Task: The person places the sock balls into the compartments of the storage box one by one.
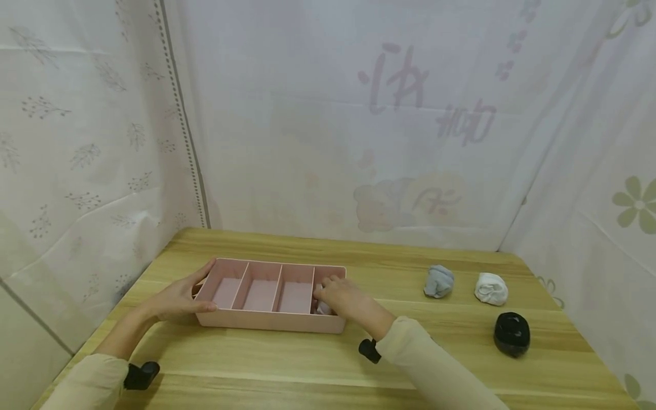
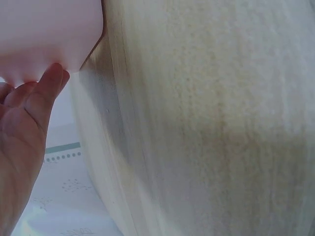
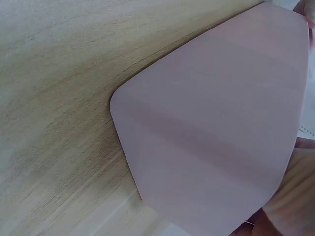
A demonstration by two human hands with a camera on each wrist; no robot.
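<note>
A pink divided box (image 1: 271,320) stands on the table, with several compartments side by side. My left hand (image 1: 176,299) holds its left end, thumb at the front corner and fingers toward the back. In the left wrist view, the fingertips (image 2: 50,78) press against the box's wall (image 2: 54,29). My right hand (image 1: 340,296) reaches into the rightmost compartment, fingers curled over a pale, crumpled cloth bundle (image 1: 324,308) that they partly hide. The right wrist view shows mostly the box's outer wall (image 3: 206,113), which covers the fingertips inside.
To the right on the wooden table (image 1: 410,370) lie a grey cloth bundle (image 1: 439,281) and a white cloth bundle (image 1: 491,288). A glossy black rounded object (image 1: 512,334) sits nearer the front. Patterned white curtains (image 1: 307,142) hang behind and beside the table.
</note>
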